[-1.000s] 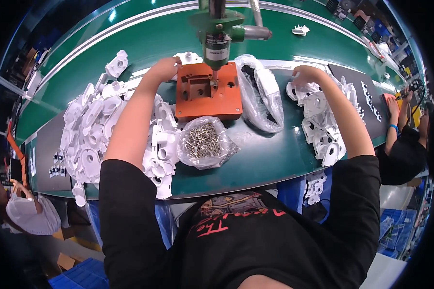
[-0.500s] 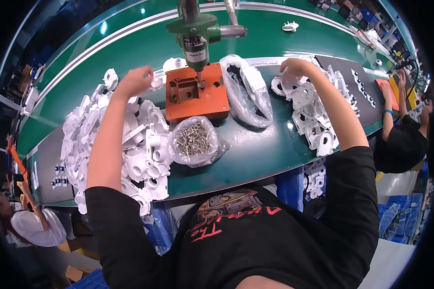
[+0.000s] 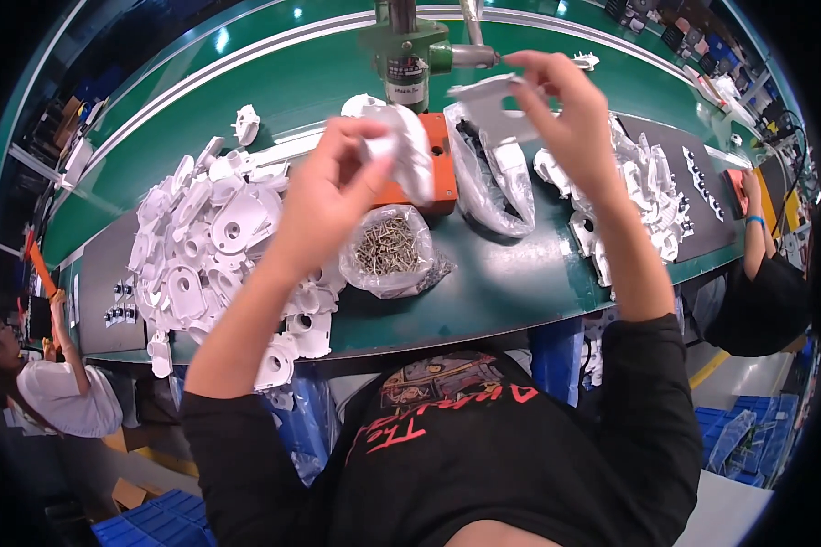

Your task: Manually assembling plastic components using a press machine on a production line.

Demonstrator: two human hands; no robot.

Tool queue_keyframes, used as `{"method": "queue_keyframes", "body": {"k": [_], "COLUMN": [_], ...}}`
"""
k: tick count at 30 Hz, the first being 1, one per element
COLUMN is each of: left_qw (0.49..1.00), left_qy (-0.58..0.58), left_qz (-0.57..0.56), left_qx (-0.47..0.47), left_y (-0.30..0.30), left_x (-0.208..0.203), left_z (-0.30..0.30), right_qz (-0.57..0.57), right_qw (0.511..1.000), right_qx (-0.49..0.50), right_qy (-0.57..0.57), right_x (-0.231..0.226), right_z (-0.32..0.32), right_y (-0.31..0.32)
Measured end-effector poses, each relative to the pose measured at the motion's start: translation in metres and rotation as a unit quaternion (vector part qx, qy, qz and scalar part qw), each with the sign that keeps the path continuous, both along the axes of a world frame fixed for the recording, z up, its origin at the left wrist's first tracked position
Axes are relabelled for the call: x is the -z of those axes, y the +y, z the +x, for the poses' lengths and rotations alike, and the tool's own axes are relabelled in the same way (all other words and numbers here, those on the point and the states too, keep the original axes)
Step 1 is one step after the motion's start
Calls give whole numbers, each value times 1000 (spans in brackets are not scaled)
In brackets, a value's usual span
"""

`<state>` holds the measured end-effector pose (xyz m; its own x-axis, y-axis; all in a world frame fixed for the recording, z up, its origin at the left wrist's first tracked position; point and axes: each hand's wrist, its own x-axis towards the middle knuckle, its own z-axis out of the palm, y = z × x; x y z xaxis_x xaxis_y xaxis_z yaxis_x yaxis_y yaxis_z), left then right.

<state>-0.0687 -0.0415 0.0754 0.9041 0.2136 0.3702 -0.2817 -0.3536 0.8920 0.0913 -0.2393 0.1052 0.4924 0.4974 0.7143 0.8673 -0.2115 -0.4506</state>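
Observation:
My left hand (image 3: 333, 187) pinches a white plastic housing part (image 3: 410, 150), blurred by motion, in front of the orange fixture block (image 3: 442, 164), and hides much of that block. Farther right, my right hand (image 3: 570, 114) grips a flat white plastic plate (image 3: 493, 102) by its right edge, raised over the bench. The two parts are apart. Between and beyond my hands stands a green machine head (image 3: 406, 59); its lower tip is hidden. Just below the left-hand part lies an open clear bag of screws (image 3: 388, 244).
White plastic parts (image 3: 233, 223) heap up at left; a second pile (image 3: 652, 196) lies at right. A clear bag with black pieces (image 3: 493, 173) rests beside the block. Small parts lie on dark mats (image 3: 707, 178) at both ends. Co-workers (image 3: 68, 392) sit at either side.
Both hands have come up from the two piles toward the middle. The left now carries a white housing part, the right a white plate. The view has shifted slightly.

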Motion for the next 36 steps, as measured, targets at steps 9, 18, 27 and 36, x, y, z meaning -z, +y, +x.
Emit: {"method": "queue_keyframes", "body": {"k": [9,18,27,36], "left_qw": [986,935,902,890], "left_qy": [-167,-200,-178,-163], "left_qz": [-4,291,394,426], "left_qx": [-29,-37,8,10], "left_y": [-52,-46,-41,-53], "left_x": [36,46,46,53], "left_z": [-17,-23,-24,-22], "right_qz": [213,179,210,212], "right_qw": [791,743,682,689], "right_qx": [-400,-316,-278,-239], "right_qy": [411,562,643,651], "right_x": [56,69,70,77], "right_z": [-88,-96,-96,-97], "right_y": [26,21,11,11]}}
